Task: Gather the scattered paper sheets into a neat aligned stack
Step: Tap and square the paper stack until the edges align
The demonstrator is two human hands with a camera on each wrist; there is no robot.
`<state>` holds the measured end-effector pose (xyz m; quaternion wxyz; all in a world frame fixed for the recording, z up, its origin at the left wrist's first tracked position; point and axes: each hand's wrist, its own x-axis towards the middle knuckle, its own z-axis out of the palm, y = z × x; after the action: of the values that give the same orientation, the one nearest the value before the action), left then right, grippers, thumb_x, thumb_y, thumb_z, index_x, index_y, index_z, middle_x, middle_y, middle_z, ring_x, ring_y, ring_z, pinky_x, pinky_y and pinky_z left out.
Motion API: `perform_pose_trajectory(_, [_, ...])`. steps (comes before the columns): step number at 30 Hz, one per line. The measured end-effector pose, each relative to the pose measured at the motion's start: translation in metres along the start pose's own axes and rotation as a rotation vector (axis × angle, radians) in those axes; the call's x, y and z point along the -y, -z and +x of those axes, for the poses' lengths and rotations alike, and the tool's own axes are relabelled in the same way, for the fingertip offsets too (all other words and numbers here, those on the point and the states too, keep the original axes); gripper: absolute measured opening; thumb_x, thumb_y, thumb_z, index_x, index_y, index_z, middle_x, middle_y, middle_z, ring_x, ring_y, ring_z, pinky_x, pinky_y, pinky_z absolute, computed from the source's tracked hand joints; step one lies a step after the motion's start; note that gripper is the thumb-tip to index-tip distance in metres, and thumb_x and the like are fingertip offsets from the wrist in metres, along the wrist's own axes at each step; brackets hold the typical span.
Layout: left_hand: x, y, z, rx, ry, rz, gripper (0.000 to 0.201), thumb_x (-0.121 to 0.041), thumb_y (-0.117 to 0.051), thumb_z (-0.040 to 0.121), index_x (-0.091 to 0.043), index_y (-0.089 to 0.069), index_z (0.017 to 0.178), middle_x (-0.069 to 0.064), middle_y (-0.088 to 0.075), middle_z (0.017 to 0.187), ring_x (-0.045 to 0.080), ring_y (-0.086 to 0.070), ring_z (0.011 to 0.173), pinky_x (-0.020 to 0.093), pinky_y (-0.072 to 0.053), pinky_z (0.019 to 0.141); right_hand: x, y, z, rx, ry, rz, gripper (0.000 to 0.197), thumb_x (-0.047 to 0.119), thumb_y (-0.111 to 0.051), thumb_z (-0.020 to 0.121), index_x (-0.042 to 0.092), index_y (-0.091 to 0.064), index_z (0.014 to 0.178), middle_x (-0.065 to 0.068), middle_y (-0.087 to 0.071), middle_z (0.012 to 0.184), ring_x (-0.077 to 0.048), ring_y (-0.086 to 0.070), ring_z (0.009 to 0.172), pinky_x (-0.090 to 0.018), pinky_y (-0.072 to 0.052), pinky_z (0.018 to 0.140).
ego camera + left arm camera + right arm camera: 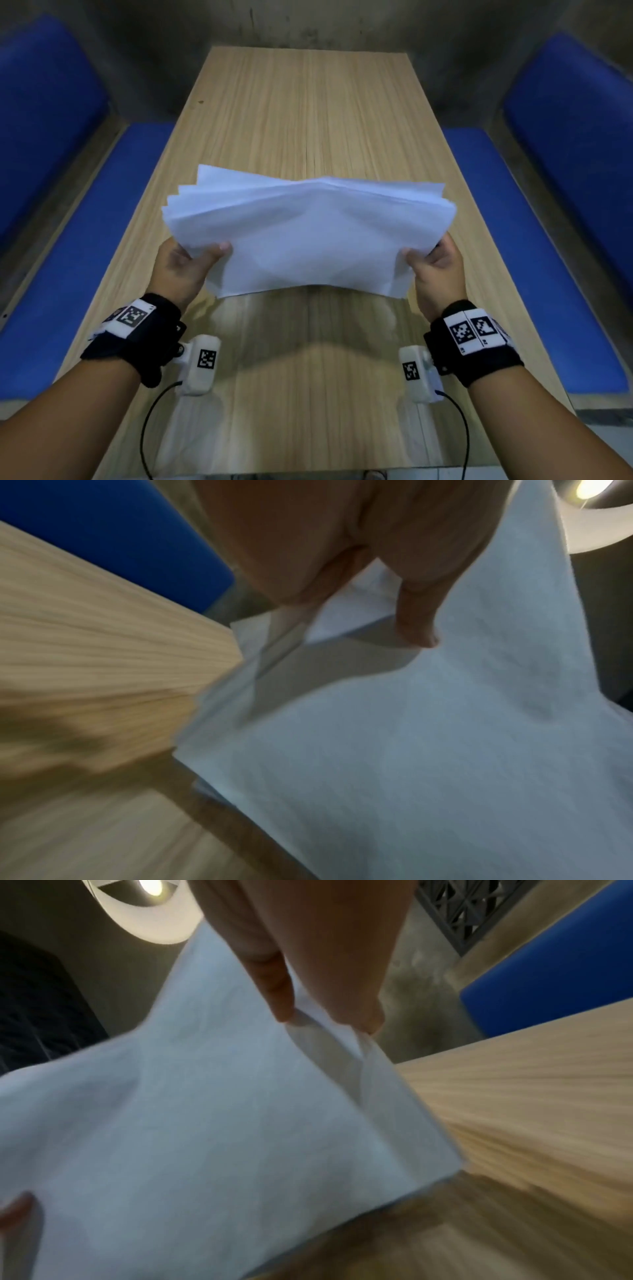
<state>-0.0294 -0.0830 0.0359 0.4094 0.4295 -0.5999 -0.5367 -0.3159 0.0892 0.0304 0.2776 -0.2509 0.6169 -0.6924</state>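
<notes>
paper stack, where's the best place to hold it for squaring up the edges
The paper stack sags between its ends and fans at its far-left corners. Probably best gripped at the short side edges, one from each side, as the left hand and right hand do.

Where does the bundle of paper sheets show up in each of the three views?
Head: paper sheets mid-frame, held above the wooden table between left hand and right hand.
Left wrist: fills the lower right, under the thumb.
Right wrist: fills the lower left, pinched at its top edge.
Shared landmark: the wooden table.
</notes>
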Motion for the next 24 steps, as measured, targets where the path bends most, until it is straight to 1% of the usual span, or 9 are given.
perform_pose_trajectory(4, [-0.006,0.001,0.001,-0.06,-0.077,0.033,0.018,-0.006,-0.068,0.086,-0.023,-0.067,0.094,-0.028,-0.073,0.079,-0.01,-0.067,0.078,0.008,-0.052,0.07,0.011,-0.002,0.009,-0.02,0.052,0.221,0.048,-0.021,-0.053,0.083,0.018,-0.048,0.11,-0.006,-0.062,0.109,-0.013,-0.063,0.097,-0.025,-0.055,0.08])
perform_pose_trajectory(7, [0.001,-0.004,-0.004,-0.005,0.015,0.019,0.025,-0.003,-0.071,0.083,-0.022,-0.065,0.097,-0.026,-0.074,0.079,-0.009,-0.068,0.077,0.014,-0.054,0.072,0.001,-0.004,0.009,-0.032,-0.019,0.053,0.037,-0.017,-0.057,0.083,0.016,-0.06,0.1,0.008,-0.073,0.089,-0.006,-0.068,0.083,-0.027,-0.055,0.074])
perform_pose_trajectory(10, [0.008,-0.002,-0.002,0.0,0.001,0.071,0.055,-0.009,-0.079,0.076,-0.03,-0.053,0.12,-0.017,-0.07,0.112,0.0,-0.066,0.105,0.03,-0.054,0.092,0.001,-0.003,0.007,-0.019,-0.015,-0.083,0.028,-0.008,-0.058,0.088,0.019,-0.065,0.087,0.014,-0.075,0.074,0.0,-0.069,0.072,-0.019,-0.052,0.065])
perform_pose_trajectory(12, [0.001,-0.001,0.003,-0.151,-0.12,0.145,0.097,-0.01,-0.082,0.073,-0.027,-0.021,0.146,-0.006,-0.038,0.149,0.01,-0.042,0.136,0.026,-0.037,0.11,0.014,-0.005,0.008,0.006,0.041,-0.094,0.027,-0.006,-0.057,0.089,0.019,-0.065,0.087,0.014,-0.075,0.075,-0.001,-0.069,0.072,-0.018,-0.054,0.064])
perform_pose_trajectory(15, [-0.032,-0.009,0.007,-0.242,-0.487,0.62,0.12,-0.038,-0.082,0.071,-0.001,-0.003,0.152,0.021,-0.004,0.161,0.03,-0.004,0.15,0.037,-0.006,0.123,0.041,-0.015,0.011,0.017,0.168,-0.157,0.031,-0.005,-0.056,0.09,0.024,-0.065,0.086,0.018,-0.072,0.073,0.002,-0.067,0.071,-0.016,-0.052,0.063])
perform_pose_trajectory(18, [-0.072,-0.038,0.004,0.04,-0.716,0.91,0.102,-0.045,-0.073,0.077,-0.013,-0.014,0.154,0.009,-0.018,0.161,0.027,-0.003,0.15,0.051,0.003,0.118,0.07,-0.033,0.013,0.089,0.32,-0.286,0.033,-0.003,-0.057,0.088,0.028,-0.065,0.089,0.024,-0.069,0.074,0.007,-0.062,0.073,-0.012,-0.048,0.068])
perform_pose_trajectory(21, [-0.103,-0.066,0.01,0.225,-0.706,0.948,0.081,-0.033,-0.071,0.079,-0.024,-0.029,0.149,-0.003,-0.054,0.14,0.021,-0.032,0.142,0.053,-0.012,0.118,0.094,-0.052,0.012,0.153,0.429,-0.383,0.021,-0.002,-0.055,0.086,0.014,-0.069,0.087,0.009,-0.071,0.078,-0.005,-0.063,0.077,-0.02,-0.047,0.068])
perform_pose_trajectory(23, [-0.119,-0.072,0.017,0.254,-0.728,0.898,0.039,-0.026,-0.064,0.082,-0.026,-0.057,0.12,-0.003,-0.069,0.099,0.028,-0.061,0.108,0.041,-0.042,0.093,0.108,-0.061,0.008,0.173,0.511,-0.453,0.018,-0.002,-0.056,0.084,0.012,-0.068,0.082,0.002,-0.069,0.076,-0.007,-0.063,0.076,-0.021,-0.044,0.067])
perform_pose_trajectory(24, [-0.124,-0.071,0.02,0.269,-0.726,0.843,0.014,-0.021,-0.062,0.083,-0.024,-0.063,0.097,-0.005,-0.064,0.078,0.029,-0.064,0.086,0.034,-0.044,0.072,0.113,-0.063,0.007,0.155,0.549,-0.46,0.021,0.001,-0.059,0.083,0.02,-0.066,0.081,0.01,-0.066,0.075,0.001,-0.061,0.076,-0.015,-0.043,0.069])
